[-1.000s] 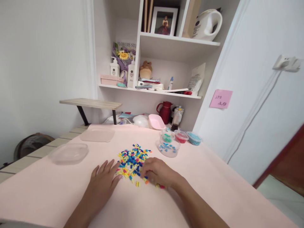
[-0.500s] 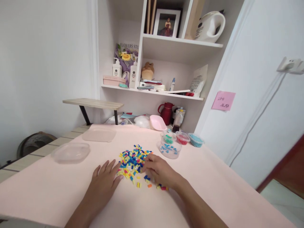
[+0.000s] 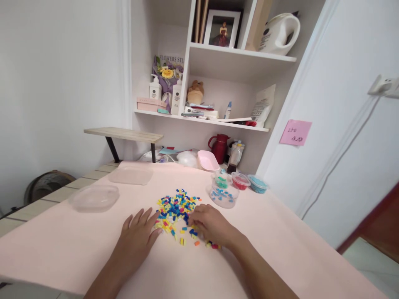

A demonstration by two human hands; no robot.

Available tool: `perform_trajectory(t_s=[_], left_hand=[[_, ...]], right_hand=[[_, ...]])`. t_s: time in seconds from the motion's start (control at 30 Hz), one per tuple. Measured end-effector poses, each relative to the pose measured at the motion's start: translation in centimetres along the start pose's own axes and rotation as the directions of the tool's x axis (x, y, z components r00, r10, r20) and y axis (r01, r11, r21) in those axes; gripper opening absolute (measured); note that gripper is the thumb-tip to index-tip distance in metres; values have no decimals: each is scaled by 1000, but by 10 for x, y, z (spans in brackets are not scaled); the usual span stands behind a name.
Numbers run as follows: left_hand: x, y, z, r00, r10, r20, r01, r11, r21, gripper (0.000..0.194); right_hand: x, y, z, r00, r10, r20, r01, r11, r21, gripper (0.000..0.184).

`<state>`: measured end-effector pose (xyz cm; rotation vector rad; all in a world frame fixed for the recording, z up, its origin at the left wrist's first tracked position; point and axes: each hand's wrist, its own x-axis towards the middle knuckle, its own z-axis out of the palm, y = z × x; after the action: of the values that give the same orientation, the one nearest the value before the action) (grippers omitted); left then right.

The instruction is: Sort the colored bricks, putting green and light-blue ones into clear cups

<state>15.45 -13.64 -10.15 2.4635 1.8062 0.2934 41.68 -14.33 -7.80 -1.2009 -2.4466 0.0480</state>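
A pile of small toy bricks point(image 3: 176, 206) in blue, yellow, white, pink and orange lies on the pink tabletop point(image 3: 174, 272). My left hand point(image 3: 137, 232) rests palm down with its fingers spread, fingertips at the left side of the pile. At the pile's right side, my right hand point(image 3: 212, 224) is curled with thumb and fingers drawn together low over the bricks. What its fingertips hold, if anything, is hidden. A few loose pieces, among them an orange brick point(image 3: 197, 243), lie in front of the pile and under the right hand.
Behind the right hand stand a clear tub with blue pieces point(image 3: 222, 197), a tub with green ones point(image 3: 222, 181), a red tub point(image 3: 240, 180) and a light-blue tub point(image 3: 257, 184). A clear container point(image 3: 94, 198) and a flat lid point(image 3: 131, 175) lie left. A pink basin point(image 3: 208, 160) stands behind.
My right hand has shifted slightly at the pile's right edge, and a few bricks near its fingers have moved toward me. My left hand stays put. The view has turned slightly left.
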Motion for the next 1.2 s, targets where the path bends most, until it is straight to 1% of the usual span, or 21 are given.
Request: perform_trajectory(t_s=[0.1, 0.17, 0.23, 0.33, 0.4, 0.47, 0.57, 0.63, 0.67, 0.7, 0.73, 0.77, 0.8, 0.83, 0.87, 0.9, 0.93, 0.97, 1.0, 1.1, 1.2], left_hand=[[-1, 0, 0, 1000, 2, -1, -2, 1000, -4, 55], [-1, 0, 0, 1000, 2, -7, -2, 1000, -7, 54], [-2, 0, 0, 1000, 4, -10, -4, 1000, -10, 54], [-2, 0, 1, 1000, 9, -18, -10, 1000, -29, 54], [-1, 0, 2, 1000, 11, -26, -12, 999, -42, 53], [-2, 0, 1, 1000, 9, -26, -10, 999, -41, 53], [-2, 1, -1, 1000, 4, -13, -4, 1000, -19, 54], [-1, 0, -1, 1000, 0, -4, 0, 1000, -4, 54], [0, -1, 0, 1000, -2, -2, 2, 1000, 2, 54], [1, -1, 1, 1000, -6, -2, 6, 1000, 9, 54], [3, -2, 2, 1000, -12, -7, 12, 1000, 17, 54], [5, -3, 4, 1000, -17, -13, 17, 999, 28, 54], [7, -3, 5, 1000, -24, -19, 25, 999, 45, 55], [8, -3, 6, 999, -29, -17, 30, 997, 65, 55], [9, -3, 6, 999, -33, -10, 33, 996, 85, 56], [9, -2, 5, 999, -35, 2, 35, 994, 102, 56], [9, -2, 5, 999, -38, 18, 36, 993, 117, 57], [8, -2, 4, 999, -41, 32, 37, 991, 128, 57], [7, -1, 3, 998, -42, 41, 37, 990, 134, 57], [6, -1, 2, 998, -42, 37, 36, 989, 144, 57], [7, -2, 4, 999, -41, 24, 38, 989, 140, 57]], right_hand=[[-1, 0, -1, 997, 12, -71, -10, 1000, 23, 25], [1, -2, 1, 995, 2, -95, 1, 999, 34, 22], [3, -4, 5, 996, -9, -90, 12, 1000, 27, 18], [6, -9, 11, 999, 7, -49, -9, 999, -37, 13], [8, -12, 14, 999, 34, -26, -36, 996, -84, 13], [9, -14, 16, 998, 56, -13, -57, 994, -93, 16], [10, -11, 13, 994, 102, -37, -101, 995, 15, 16], [8, -2, 6, 981, 162, -110, -145, 978, 149, 15], [6, 6, -1, 964, 204, -172, -166, 963, 213, 14], [3, 15, -8, 933, 259, -251, -188, 944, 273, 13], [-1, 25, -16, 882, 326, -341, -211, 919, 331, 12], [-5, 35, -24, 806, 404, -433, -235, 889, 392, 14], [-11, 46, -32, 702, 490, -516, -257, 851, 458, 18], [-16, 57, -38, 586, 570, -576, -270, 808, 524, 23], [-22, 66, -44, 476, 630, -613, -272, 769, 579, 29], [-26, 75, -47, 393, 668, -633, -269, 741, 615, 34], [-29, 82, -49, 339, 687, -642, -267, 725, 635, 38], [-31, 88, -48, 315, 696, -645, -268, 717, 643, 41], [-32, 93, -47, 314, 700, -641, -271, 713, 647, 43], [-29, 100, -39, 352, 714, -605, -287, 697, 657, 47], [-25, 100, -35, 381, 714, -588, -289, 696, 657, 50]])
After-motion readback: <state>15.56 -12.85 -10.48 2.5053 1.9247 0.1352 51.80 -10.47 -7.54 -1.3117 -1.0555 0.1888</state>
